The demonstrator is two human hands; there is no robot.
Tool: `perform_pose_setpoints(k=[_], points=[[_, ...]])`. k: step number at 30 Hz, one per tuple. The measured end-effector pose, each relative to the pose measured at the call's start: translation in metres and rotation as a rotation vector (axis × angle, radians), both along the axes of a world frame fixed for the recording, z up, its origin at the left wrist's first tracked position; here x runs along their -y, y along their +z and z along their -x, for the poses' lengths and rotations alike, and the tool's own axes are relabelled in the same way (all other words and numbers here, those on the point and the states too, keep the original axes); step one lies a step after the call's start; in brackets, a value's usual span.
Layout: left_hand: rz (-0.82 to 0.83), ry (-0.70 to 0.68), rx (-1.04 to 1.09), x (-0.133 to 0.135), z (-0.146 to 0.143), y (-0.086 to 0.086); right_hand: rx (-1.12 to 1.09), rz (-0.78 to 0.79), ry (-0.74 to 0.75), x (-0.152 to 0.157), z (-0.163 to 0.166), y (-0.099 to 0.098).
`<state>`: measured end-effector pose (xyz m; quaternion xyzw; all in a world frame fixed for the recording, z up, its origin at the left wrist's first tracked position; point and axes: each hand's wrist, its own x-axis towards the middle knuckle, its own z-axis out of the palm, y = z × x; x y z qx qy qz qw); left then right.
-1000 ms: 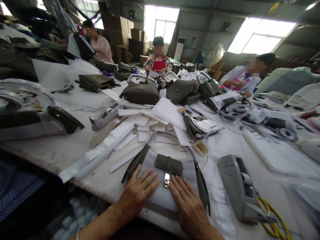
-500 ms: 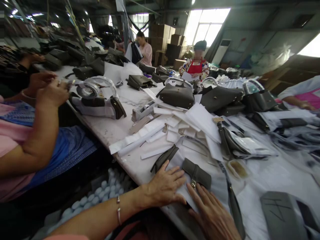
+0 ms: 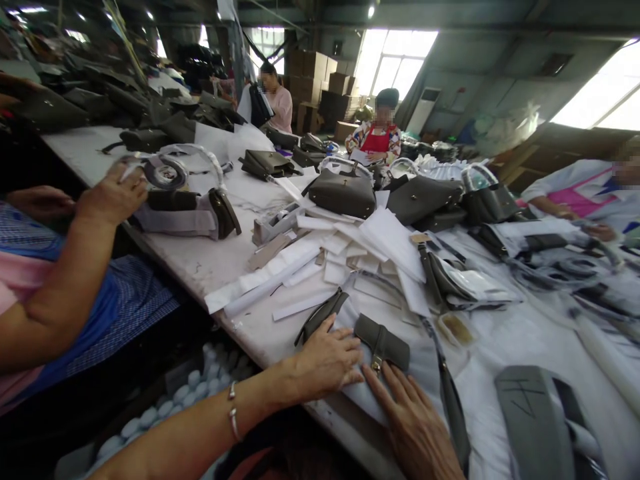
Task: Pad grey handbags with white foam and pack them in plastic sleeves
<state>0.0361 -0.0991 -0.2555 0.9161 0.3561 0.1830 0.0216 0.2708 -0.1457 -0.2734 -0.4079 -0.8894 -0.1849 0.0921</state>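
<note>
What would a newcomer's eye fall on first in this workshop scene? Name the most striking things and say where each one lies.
Nearest the camera, the left hand and right hand press flat on a grey handbag wrapped in white paper at the table's near edge. Behind it, loose white paper sheets lie heaped mid-table among finished grey handbags. At left, a co-worker's hand touches another wrapped bag.

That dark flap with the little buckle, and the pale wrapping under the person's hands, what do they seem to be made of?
The flap looks like matte olive-grey leather or imitation leather, smooth and stiff; its clasp glints like polished metal. The wrapping seems thin, soft white paper or non-woven sheet, creased and slightly translucent.
</note>
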Motion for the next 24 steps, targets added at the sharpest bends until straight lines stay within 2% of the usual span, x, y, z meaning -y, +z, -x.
perform_pose_setpoints(k=[2, 5, 8, 12, 14, 16, 17, 18, 20, 21, 24], points=[[-0.032, -0.041, 0.002, -0.004, 0.0, -0.003, 0.006, -0.007, -0.007, 0.0, 0.001, -0.001], [-0.099, -0.053, 0.063, -0.005, 0.001, -0.018, 0.015, -0.013, -0.021, 0.001, 0.003, -0.003], [-0.085, -0.039, 0.135, -0.002, 0.004, -0.03, 0.014, 0.014, -0.02, 0.002, 0.002, -0.004], [-0.034, -0.021, 0.176, 0.01, 0.016, -0.026, 0.018, 0.073, -0.009, 0.003, -0.003, -0.002], [-0.033, 0.038, 0.257, 0.025, 0.031, -0.025, 0.016, 0.1, -0.017, 0.004, -0.005, 0.0], [-0.026, 0.172, 0.378, 0.048, 0.054, -0.034, 0.016, 0.129, -0.014, 0.005, -0.006, 0.001], [-0.004, 0.285, 0.435, 0.062, 0.068, -0.043, 0.017, 0.144, -0.01, 0.005, -0.006, 0.002], [0.029, 0.427, 0.476, 0.077, 0.084, -0.054, 0.018, 0.159, -0.006, 0.006, -0.007, 0.002], [0.154, 0.836, 0.491, 0.106, 0.117, -0.083, 0.015, 0.175, -0.003, 0.006, -0.008, 0.003], [0.196, 0.956, 0.476, 0.12, 0.133, -0.098, 0.014, 0.178, 0.0, 0.007, -0.008, 0.003], [0.303, 1.158, 0.41, 0.151, 0.169, -0.139, 0.013, 0.174, 0.012, 0.006, -0.01, 0.004]])
